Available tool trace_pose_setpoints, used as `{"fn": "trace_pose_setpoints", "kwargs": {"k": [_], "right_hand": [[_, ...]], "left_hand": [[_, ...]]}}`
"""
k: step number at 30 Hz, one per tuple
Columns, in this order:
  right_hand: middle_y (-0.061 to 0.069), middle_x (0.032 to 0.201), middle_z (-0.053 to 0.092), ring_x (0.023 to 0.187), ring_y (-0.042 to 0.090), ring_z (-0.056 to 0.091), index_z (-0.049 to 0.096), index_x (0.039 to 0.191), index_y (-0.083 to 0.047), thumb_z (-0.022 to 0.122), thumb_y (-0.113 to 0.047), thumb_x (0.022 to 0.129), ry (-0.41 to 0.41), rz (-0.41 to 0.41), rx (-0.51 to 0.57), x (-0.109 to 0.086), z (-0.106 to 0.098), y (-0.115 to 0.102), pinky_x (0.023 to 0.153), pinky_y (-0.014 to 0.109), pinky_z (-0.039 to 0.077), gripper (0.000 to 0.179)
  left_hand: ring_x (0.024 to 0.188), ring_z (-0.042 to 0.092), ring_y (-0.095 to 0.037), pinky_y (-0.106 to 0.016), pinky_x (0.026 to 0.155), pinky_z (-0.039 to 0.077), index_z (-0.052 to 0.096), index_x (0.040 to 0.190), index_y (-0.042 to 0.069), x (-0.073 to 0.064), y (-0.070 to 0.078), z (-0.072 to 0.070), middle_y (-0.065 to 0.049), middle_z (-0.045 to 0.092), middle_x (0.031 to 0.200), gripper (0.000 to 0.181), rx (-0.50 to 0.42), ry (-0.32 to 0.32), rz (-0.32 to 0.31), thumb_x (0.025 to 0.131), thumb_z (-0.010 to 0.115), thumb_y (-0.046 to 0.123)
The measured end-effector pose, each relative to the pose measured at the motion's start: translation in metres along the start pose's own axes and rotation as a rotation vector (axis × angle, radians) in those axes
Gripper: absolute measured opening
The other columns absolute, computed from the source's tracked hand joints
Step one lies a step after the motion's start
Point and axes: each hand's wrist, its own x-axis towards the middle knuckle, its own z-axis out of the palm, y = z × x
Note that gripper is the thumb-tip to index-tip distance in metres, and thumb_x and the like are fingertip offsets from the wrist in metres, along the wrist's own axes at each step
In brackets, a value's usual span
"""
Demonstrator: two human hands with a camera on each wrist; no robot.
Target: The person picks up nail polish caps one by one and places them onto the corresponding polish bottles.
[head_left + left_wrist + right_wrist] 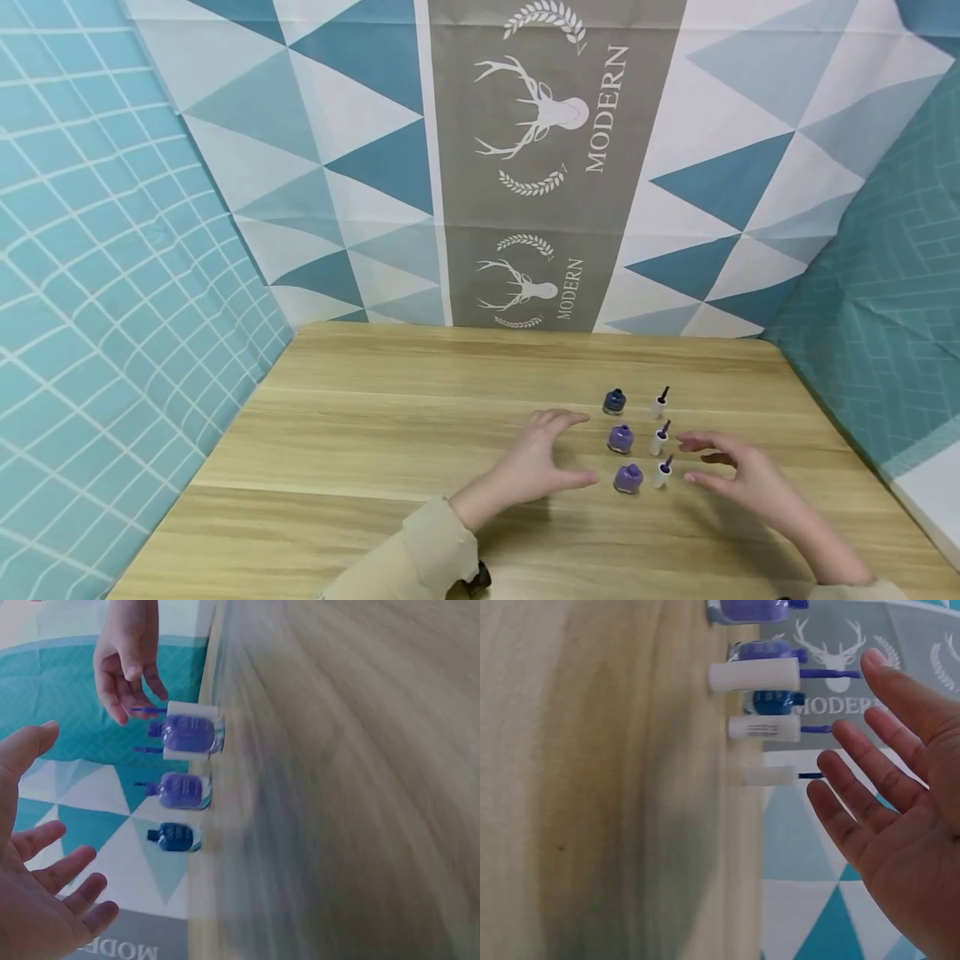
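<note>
Beige sleeve (408,550) lay near seven o'clock; left hand (528,462) and right hand (738,475), fingers (881,769) parted and empty, flanked three uncapped bottles (620,439) at nine and three o'clock; brush caps (658,442) stood tips-up, presumably keeping polish off the table (337,450).

Head view: above the table's (337,417) near side, facing forward and down; farthest off, far edge included.
Left wrist view: low, close to left hand (534,462), turned sideways, facing far right corner.
Right wrist view: low, close to right hand (911,825), turned sideways, facing far edge.
Shared by wrists: bottles (181,790), brush caps (763,728).
</note>
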Motion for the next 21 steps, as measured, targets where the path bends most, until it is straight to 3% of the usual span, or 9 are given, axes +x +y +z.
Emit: {"fn": "trace_pose_setpoints", "kwargs": {"k": [7, 12, 18, 21], "right_hand": [[0.016, 0.107, 0.065, 0.095, 0.004, 0.062, 0.058, 0.119, 0.001, 0.075, -0.004, 0.077, -0.062, -0.001, 0.158, -0.002, 0.012, 0.021, 0.075, 0.025, 0.054, 0.045], [0.017, 0.109, 0.063, 0.097, 0.002, 0.061, 0.057, 0.121, 0.002, 0.071, -0.005, 0.082, -0.13, 0.018, 0.259, 0.0, 0.017, 0.028, 0.076, 0.026, 0.055, 0.042], [0.017, 0.114, 0.062, 0.098, 0.0, 0.059, 0.056, 0.124, -0.001, 0.07, -0.016, 0.085, -0.224, 0.09, 0.3, 0.002, 0.023, 0.035, 0.079, 0.023, 0.053, 0.044], [0.02, 0.117, 0.061, 0.099, -0.002, 0.058, 0.056, 0.124, 0.0, 0.069, -0.016, 0.085, -0.25, 0.08, 0.312, 0.002, 0.025, 0.037, 0.08, 0.022, 0.052, 0.044]], "left_hand": [[0.122, 0.048, -0.015, -0.033, 0.101, 0.04, 0.049, 0.136, 0.02, 0.012, 0.0, 0.02, 0.008, 0.052, 0.134, 0.073, -0.129, -0.052, 0.017, 0.073, 0.079, 0.042], [0.115, 0.052, -0.013, -0.025, 0.097, 0.041, 0.054, 0.13, 0.016, 0.019, -0.002, 0.032, 0.006, 0.058, 0.126, 0.067, -0.241, -0.103, 0.021, 0.072, 0.081, 0.033], [0.111, 0.053, -0.01, -0.025, 0.094, 0.043, 0.057, 0.125, 0.018, 0.024, -0.005, 0.045, 0.006, 0.061, 0.121, 0.059, -0.364, -0.156, -0.062, 0.073, 0.082, 0.026], [0.107, 0.054, -0.007, -0.023, 0.093, 0.043, 0.059, 0.122, 0.018, 0.026, -0.004, 0.053, 0.01, 0.061, 0.116, 0.055, -0.418, -0.165, -0.111, 0.072, 0.082, 0.023]]}}
